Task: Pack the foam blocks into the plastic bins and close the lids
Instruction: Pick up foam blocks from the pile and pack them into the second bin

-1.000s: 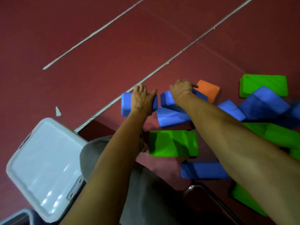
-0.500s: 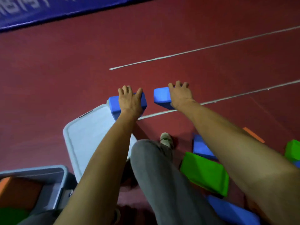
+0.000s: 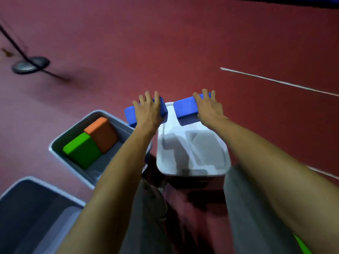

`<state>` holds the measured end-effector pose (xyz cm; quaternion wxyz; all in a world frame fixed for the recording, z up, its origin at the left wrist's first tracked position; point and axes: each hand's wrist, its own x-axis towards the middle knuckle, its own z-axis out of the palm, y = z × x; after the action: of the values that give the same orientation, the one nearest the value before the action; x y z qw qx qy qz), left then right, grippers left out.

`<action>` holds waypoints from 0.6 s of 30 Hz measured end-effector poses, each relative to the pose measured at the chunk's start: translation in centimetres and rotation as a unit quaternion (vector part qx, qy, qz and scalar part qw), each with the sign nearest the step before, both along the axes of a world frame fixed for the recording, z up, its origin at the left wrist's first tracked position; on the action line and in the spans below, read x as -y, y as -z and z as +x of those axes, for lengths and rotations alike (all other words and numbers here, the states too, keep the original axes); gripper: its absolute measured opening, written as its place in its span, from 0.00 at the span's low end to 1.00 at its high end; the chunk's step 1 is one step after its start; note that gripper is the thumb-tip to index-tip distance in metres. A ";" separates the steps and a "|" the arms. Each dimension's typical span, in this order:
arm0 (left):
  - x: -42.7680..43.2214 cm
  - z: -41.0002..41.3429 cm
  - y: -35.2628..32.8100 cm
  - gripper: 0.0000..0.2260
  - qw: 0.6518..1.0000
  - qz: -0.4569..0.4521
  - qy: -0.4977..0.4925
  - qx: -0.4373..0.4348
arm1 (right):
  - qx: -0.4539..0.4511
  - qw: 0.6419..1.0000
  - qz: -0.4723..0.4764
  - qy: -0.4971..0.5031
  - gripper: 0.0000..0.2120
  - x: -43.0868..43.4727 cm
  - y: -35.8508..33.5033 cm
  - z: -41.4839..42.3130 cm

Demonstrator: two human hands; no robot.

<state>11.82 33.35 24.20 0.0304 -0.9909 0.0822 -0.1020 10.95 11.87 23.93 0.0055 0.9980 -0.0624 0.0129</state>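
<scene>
**Two light foam blocks, one in each hand**

Your left hand (image 3: 148, 111) grips a blue foam block (image 3: 130, 114) from above, with the fingers curled over its far edge. Your right hand (image 3: 209, 109) holds a second blue block (image 3: 184, 109) in the same way. Both blocks are lifted near the far end of the white lid (image 3: 192, 153), beside the open bin (image 3: 55, 143), where an orange block (image 3: 101, 133) and a green block (image 3: 81, 150) already lie. The foam looks light, soft and not slippery. Hold it across the short width; a gentle squeeze should be enough.
</scene>
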 end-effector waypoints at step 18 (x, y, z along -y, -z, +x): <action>-30.7 2.3 16.3 0.41 0.979 0.051 -0.187 0.062 | -0.007 0.909 -0.002 -0.417 0.40 -30.9 11.4 17.5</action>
<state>14.10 64.03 7.94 0.1044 -0.9777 -0.1019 -0.1513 28.42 42.79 12.50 0.0024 0.9333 0.3591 0.0076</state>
